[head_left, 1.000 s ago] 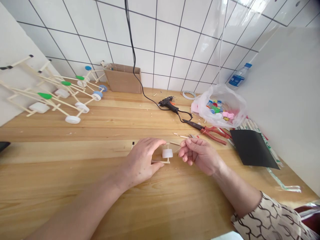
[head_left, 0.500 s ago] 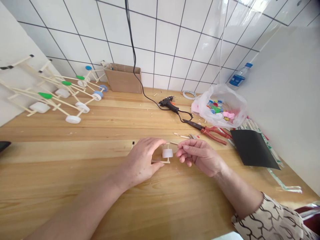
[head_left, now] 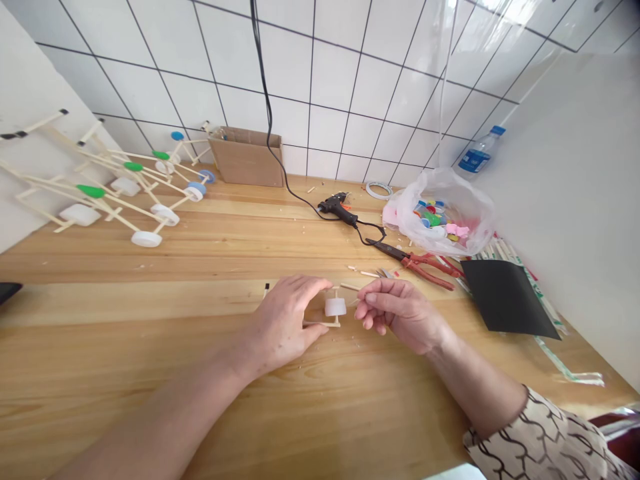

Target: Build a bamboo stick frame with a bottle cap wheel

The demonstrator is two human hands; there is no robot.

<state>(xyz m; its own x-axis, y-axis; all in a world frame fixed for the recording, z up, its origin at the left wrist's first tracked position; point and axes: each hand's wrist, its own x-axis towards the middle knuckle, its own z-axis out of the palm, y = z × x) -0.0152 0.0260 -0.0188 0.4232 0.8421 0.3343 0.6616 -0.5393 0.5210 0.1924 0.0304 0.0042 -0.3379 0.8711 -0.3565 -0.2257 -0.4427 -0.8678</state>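
My left hand (head_left: 285, 323) rests on the table with thumb and fingers curved around a small frame of pale sticks (head_left: 330, 325), gripping its two sides. Between the frame's sticks, at its right end, sits a white cap (head_left: 335, 307) on a short axle. Just right of the frame is my right hand (head_left: 395, 310), thumb and index finger pinched together. A thin, faint strand or sliver shows at that pinch, too small to make out. A loose pale stick (head_left: 349, 287) lies behind the frame, near my right fingertips.
Stick frames with cap wheels (head_left: 165, 214) stand at left. Behind are a cardboard box (head_left: 250, 160), a glue gun (head_left: 340, 208) and tape (head_left: 379, 191). Red-handled pliers (head_left: 425, 265), a bag of caps (head_left: 445, 213), a bottle (head_left: 480, 157) and a black sheet (head_left: 509, 297) are at right.
My right hand has shifted slightly to the right, away from the white cap. My left hand and the stick frame have stayed in place.
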